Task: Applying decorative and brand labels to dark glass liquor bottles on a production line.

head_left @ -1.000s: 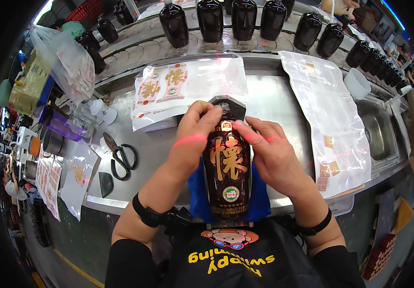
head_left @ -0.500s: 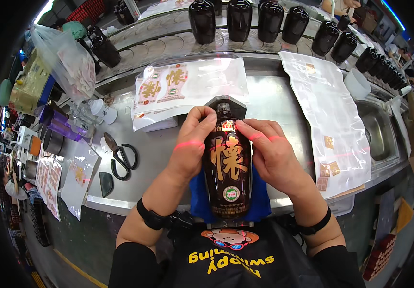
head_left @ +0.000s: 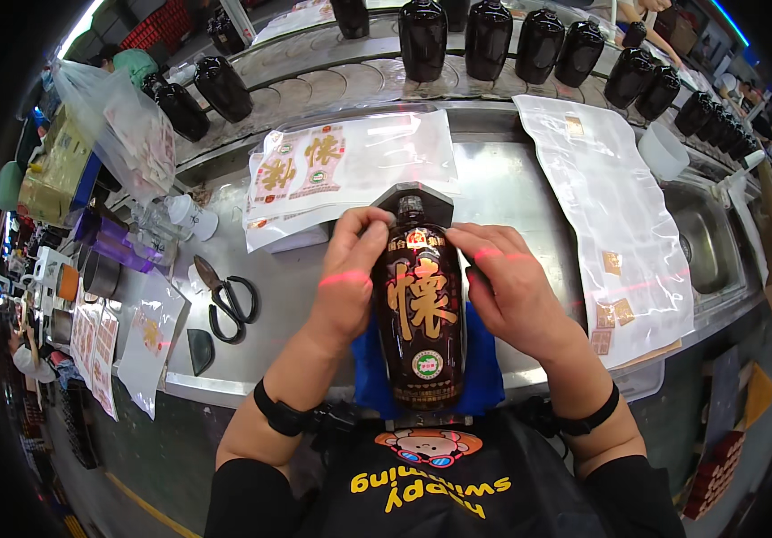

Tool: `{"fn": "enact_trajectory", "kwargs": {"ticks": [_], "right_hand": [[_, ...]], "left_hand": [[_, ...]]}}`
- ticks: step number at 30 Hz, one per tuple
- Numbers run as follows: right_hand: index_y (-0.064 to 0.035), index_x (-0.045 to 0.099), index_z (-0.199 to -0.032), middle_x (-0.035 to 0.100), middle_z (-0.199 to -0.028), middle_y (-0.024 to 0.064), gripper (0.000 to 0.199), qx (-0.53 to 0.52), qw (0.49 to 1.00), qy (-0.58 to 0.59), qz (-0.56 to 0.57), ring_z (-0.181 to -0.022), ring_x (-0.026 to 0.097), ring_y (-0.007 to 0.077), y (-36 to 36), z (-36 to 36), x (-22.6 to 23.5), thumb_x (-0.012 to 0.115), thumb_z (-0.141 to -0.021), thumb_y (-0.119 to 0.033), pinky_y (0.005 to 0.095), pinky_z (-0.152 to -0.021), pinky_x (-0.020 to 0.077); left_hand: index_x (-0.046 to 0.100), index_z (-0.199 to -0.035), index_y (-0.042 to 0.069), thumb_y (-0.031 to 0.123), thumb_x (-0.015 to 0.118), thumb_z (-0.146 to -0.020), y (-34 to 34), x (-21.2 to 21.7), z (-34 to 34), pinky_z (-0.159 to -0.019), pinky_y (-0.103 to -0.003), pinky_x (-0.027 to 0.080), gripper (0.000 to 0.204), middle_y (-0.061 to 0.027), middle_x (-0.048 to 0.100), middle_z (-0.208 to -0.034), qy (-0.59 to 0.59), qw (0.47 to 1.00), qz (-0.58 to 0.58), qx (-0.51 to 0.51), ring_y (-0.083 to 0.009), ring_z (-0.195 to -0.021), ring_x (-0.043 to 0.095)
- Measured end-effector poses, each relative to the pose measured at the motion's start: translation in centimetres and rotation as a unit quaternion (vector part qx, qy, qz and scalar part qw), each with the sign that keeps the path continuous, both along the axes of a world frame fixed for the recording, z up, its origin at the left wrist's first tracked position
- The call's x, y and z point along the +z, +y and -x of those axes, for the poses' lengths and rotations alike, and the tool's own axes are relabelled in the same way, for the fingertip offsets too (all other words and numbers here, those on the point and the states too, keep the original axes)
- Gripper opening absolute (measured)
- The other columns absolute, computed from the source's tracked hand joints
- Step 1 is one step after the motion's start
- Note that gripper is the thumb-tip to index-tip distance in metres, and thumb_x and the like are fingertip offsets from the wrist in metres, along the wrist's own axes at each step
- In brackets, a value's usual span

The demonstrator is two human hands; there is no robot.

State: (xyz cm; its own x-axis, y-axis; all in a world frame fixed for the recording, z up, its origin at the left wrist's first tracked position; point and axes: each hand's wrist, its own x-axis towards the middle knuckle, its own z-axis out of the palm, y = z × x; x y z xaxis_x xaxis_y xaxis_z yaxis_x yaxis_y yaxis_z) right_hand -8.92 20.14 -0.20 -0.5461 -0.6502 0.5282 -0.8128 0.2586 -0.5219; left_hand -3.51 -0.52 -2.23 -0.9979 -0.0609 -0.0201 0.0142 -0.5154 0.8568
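A dark brown glossy bottle (head_left: 422,363) with gold lettering and a round green-and-white emblem lies tilted toward me, its neck in a dark angular rest (head_left: 440,210). Blue cloth (head_left: 484,363) shows beneath it. My left hand (head_left: 347,273) is closed at the bottle's left shoulder, thumb and curled fingers against it. On the other side my right hand (head_left: 520,282) has its fingertips pressed to the right shoulder, the remaining fingers bent. Gold and white lettering runs across the shoulder between the two hands. Red light lines cross both hands.
Label sheets (head_left: 381,157) lie behind the bottle, and a long clear-backed sheet (head_left: 574,188) lies right. Black-handled scissors (head_left: 232,300) and a dark scraper-like piece (head_left: 199,350) are at left. Dark bottles (head_left: 489,40) stand on a conveyor (head_left: 314,85). A sink (head_left: 708,251) is far right.
My fingertips have moved outward a little from the bottle's shoulder, uncovering more lettering. The bottles on the conveyor have shifted to the right.
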Motion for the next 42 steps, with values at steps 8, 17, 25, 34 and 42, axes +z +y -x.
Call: {"fn": "enact_trajectory", "kwargs": {"ticks": [8, 17, 25, 34, 42], "right_hand": [[0.0019, 0.057, -0.12, 0.064, -0.104, 0.0183, 0.039, -0.072, 0.991, -0.071, 0.089, -0.092, 0.062, 0.032, 1.8, -0.4, -0.6, 0.059, -0.082, 0.007, 0.038, -0.077, 0.0499], [-0.0003, 0.06, -0.111, 0.064, -0.078, 0.0113, 0.023, -0.085, 0.974, -0.173, 0.123, -0.065, 0.061, 0.0169, 2.8, 0.2, 1.0, 0.064, -0.09, -0.004, 0.0276, -0.062, 0.048], [-0.0005, 0.062, -0.113, 0.067, -0.085, 0.0083, 0.027, -0.049, 0.967, -0.225, 0.105, -0.075, 0.062, 0.0117, 2.6, 1.5, 2.0, 0.067, -0.09, -0.014, 0.0262, -0.068, 0.0508], [-0.0029, 0.062, -0.107, 0.064, -0.089, 0.0018, 0.027, -0.032, 0.944, -0.325, 0.055, -0.083, 0.058, 0.0081, 1.3, 2.9, 3.8, 0.071, -0.085, -0.016, 0.0235, -0.073, 0.0483], [0.0007, 0.062, -0.1, 0.064, -0.079, 0.0069, 0.029, 0.018, 0.975, -0.209, -0.072, -0.076, 0.058, 0.0111, -4.3, 7.6, 4.8, 0.072, -0.085, -0.022, 0.0297, -0.07, 0.0492]], "left_hand": [[0.067, -0.123, 0.013, 0.041, 0.05, -0.098, -2.1, 2.4, -0.9, -0.116, -0.053, 0.017, 0.041, -0.0041, 0.07, -0.114, 0.355, 0.696, 0.623, 0.03, -0.0291, -0.124, 0.048], [0.066, -0.124, 0.011, 0.039, 0.047, -0.1, -2.2, 2.2, 1.5, -0.116, -0.052, 0.019, 0.041, -0.0031, 0.069, -0.11, 0.351, 0.735, 0.58, 0.013, -0.0251, -0.115, 0.053], [0.065, -0.123, 0.008, 0.034, 0.047, -0.1, -2.1, 1.8, 1.5, -0.115, -0.05, 0.022, 0.039, -0.0059, 0.069, -0.105, 0.337, 0.76, 0.555, 0.025, -0.0244, -0.11, 0.056], [0.055, -0.13, -0.002, 0.043, 0.041, -0.102, -2.7, 0.8, 2.0, -0.111, -0.042, 0.03, 0.055, -0.0151, 0.064, -0.12, 0.27, 0.798, 0.537, 0.044, -0.0275, -0.115, 0.055], [0.009, -0.15, -0.011, 0.065, 0.041, -0.094, -0.8, -1.9, -4.0, -0.109, -0.039, 0.035, 0.1, -0.0248, 0.042, -0.143, 0.192, 0.863, 0.46, 0.085, -0.0293, -0.131, 0.046]]}}
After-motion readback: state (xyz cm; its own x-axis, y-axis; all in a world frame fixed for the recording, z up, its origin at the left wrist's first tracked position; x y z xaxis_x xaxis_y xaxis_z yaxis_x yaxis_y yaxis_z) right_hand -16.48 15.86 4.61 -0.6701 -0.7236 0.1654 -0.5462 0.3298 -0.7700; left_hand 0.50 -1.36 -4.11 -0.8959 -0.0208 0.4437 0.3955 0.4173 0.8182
